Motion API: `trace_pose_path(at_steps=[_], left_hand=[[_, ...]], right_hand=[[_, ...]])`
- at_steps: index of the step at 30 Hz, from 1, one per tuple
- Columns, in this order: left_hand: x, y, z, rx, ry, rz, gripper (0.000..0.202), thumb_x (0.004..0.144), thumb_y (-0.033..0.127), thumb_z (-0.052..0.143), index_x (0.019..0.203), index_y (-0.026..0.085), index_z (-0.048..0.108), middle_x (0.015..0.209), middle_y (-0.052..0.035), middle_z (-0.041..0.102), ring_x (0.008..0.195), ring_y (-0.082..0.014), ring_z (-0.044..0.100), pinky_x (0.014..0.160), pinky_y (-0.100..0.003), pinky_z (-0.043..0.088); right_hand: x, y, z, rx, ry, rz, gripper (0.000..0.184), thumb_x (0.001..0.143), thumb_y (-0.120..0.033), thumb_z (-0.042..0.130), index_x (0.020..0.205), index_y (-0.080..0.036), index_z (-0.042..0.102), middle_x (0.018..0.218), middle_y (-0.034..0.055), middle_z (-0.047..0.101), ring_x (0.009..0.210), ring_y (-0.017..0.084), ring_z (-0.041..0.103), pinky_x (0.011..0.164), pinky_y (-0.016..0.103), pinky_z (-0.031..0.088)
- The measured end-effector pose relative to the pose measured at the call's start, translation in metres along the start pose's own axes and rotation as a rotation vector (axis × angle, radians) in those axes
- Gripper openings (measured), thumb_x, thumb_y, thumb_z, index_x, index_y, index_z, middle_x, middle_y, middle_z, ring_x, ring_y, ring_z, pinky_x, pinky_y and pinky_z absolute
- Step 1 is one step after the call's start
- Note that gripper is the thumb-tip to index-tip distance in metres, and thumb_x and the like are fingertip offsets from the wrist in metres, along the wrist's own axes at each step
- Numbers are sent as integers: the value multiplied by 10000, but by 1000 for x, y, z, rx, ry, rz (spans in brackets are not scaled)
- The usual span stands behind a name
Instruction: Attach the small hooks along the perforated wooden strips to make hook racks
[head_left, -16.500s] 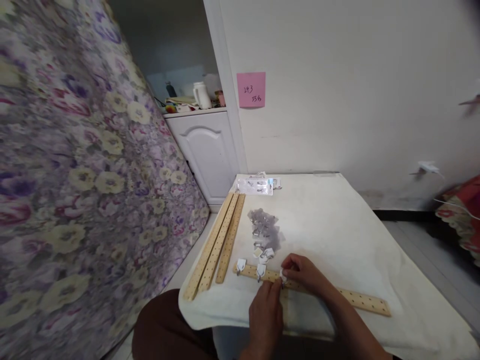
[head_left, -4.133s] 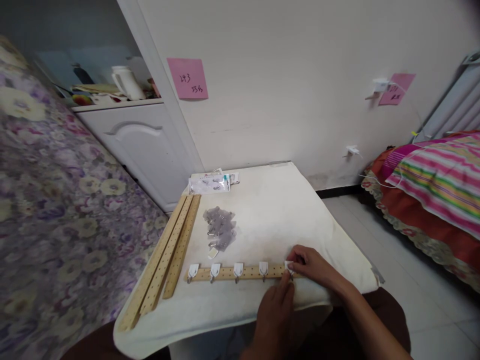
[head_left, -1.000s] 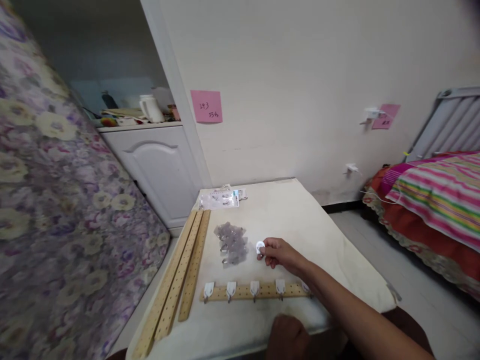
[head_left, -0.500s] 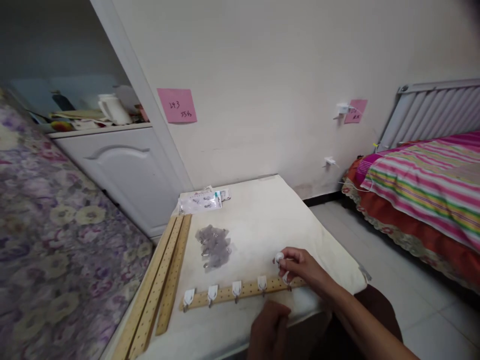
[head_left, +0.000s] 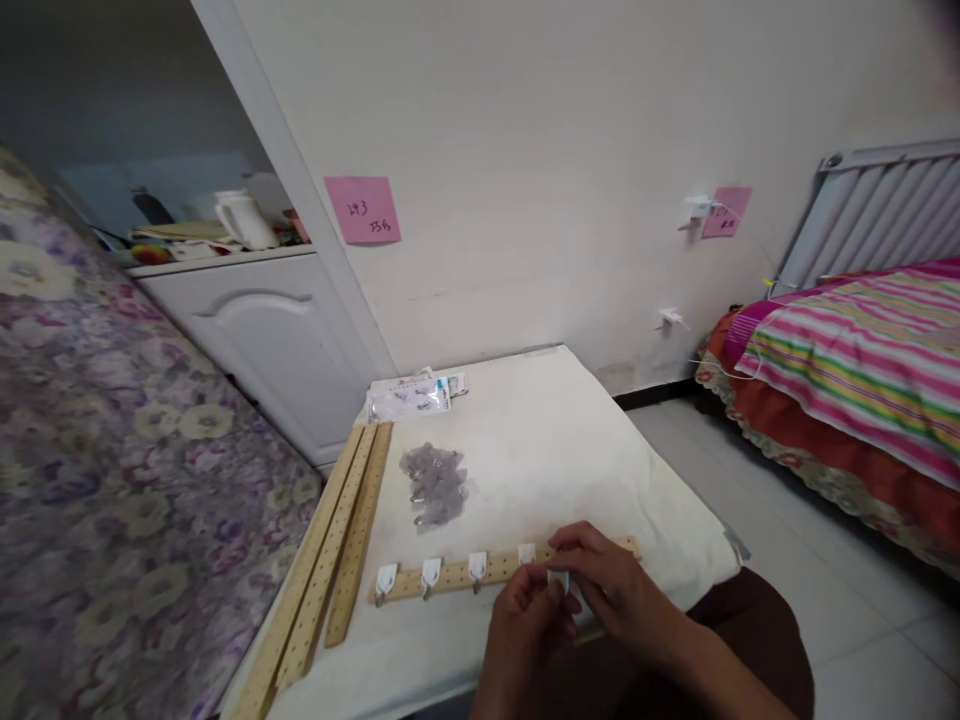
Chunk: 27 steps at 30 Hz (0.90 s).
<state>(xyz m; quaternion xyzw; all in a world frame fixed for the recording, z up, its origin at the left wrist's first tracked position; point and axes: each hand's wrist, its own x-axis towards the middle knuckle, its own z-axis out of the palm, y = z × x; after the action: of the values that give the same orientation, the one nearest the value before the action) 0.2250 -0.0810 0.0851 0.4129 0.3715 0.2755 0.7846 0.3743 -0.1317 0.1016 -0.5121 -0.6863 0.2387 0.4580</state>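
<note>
My left hand [head_left: 525, 605] and my right hand [head_left: 611, 575] meet at the near side of a perforated wooden strip [head_left: 454, 577]. Between their fingertips is a small white hook [head_left: 559, 578]; both hands are closed on it, partly hiding it. Along the strip sit several similar white hooks, among them one at the left end [head_left: 386, 578] and one just left of my fingers [head_left: 526, 553]. The right part of the strip is partly covered by my right hand. Beyond it lies a pile of greyish translucent pieces [head_left: 435, 485].
More perforated wooden strips [head_left: 352, 540] lie along the left side of the cloth-covered table [head_left: 540, 420]. Clear packaging [head_left: 409, 398] rests at the far left corner. A flowered curtain [head_left: 150, 450] hangs at left, and a bed [head_left: 847, 350] stands at right.
My right hand has come down and toward me with the white hook. My left hand has risen to meet it, and its fingers now pinch the hook too.
</note>
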Motion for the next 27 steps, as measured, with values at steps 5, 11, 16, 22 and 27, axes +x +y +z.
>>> trace_pose_path(at_steps=[5,11,16,22,27], left_hand=[[0,-5,-5,41,-16,57,443,591,513,763,803,165,591,650,0,640,489,-85,512,520,-212,355],[-1,-8,-6,98,-38,181,423,640,466,748,910,175,602,668,3,651,519,-101,544,547,-224,405],[-6,-11,-5,45,-93,227,336,694,421,716,892,173,606,696,-6,643,528,-111,543,528,-232,406],[-4,-4,-10,-22,-53,271,210,691,323,735,805,185,627,741,22,599,722,-119,529,686,-227,399],[-8,0,-4,-297,-151,84,217,702,297,743,813,157,621,733,1,570,684,-101,515,669,-226,396]], right_hand=[[-5,-2,1,96,100,19,290,913,-180,390,1090,-264,604,1048,69,587,921,171,585,808,304,474],[-6,3,8,307,183,231,137,876,-282,513,899,-216,630,843,36,610,771,165,587,690,277,466],[-5,3,12,545,156,430,161,806,-350,597,832,-192,620,700,13,617,617,141,561,585,255,442],[-9,6,13,544,94,430,166,765,-361,628,785,-196,641,690,8,600,590,132,524,558,250,411],[-7,3,-2,360,166,323,172,805,-364,600,864,-218,668,843,31,598,771,169,548,692,276,422]])
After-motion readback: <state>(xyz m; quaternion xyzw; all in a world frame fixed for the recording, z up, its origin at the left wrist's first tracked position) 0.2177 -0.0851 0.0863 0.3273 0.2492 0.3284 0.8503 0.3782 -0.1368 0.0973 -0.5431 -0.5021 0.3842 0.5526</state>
